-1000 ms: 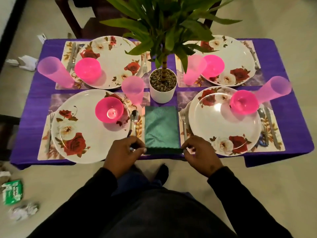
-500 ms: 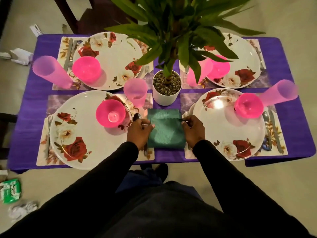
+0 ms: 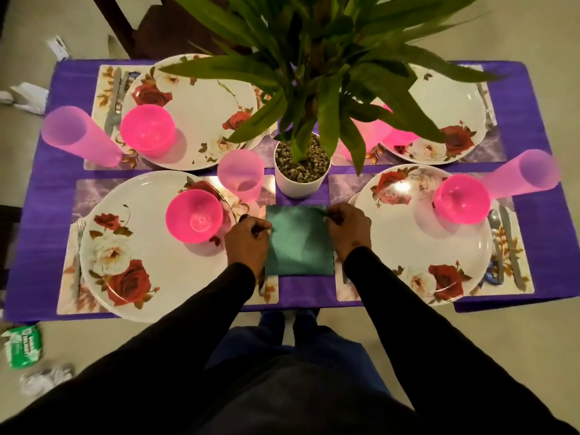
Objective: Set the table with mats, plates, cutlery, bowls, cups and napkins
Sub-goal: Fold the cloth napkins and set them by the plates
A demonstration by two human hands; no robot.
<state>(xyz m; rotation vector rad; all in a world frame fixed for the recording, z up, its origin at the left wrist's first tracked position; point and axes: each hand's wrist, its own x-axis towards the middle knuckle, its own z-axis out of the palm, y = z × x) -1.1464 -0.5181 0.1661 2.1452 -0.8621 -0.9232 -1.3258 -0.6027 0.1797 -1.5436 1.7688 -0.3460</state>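
Observation:
A folded green napkin point(image 3: 298, 243) lies on the purple tablecloth point(image 3: 44, 215) between the two near place settings. My left hand point(image 3: 248, 243) pinches its left edge and my right hand point(image 3: 348, 229) pinches its upper right corner. Each setting has a floral mat, a rose-patterned plate and a pink bowl: near left plate point(image 3: 138, 255) with bowl point(image 3: 196, 219), near right plate point(image 3: 420, 246) with bowl point(image 3: 461, 199). Pink cups stand at the near centre point(image 3: 241, 174) and far right point(image 3: 521, 177). Cutlery point(image 3: 502, 243) lies right of the near right plate.
A potted plant in a white pot point(image 3: 301, 171) stands at the table's centre, its leaves hiding part of the far right setting. Another pink cup point(image 3: 78, 136) stands at the far left beside the far left plate point(image 3: 194, 111). Crumpled paper and a green packet point(image 3: 23, 345) lie on the floor.
Both hands moved from the napkin's near edge up along its sides, folding it shorter. The camera has leaned closer over the table.

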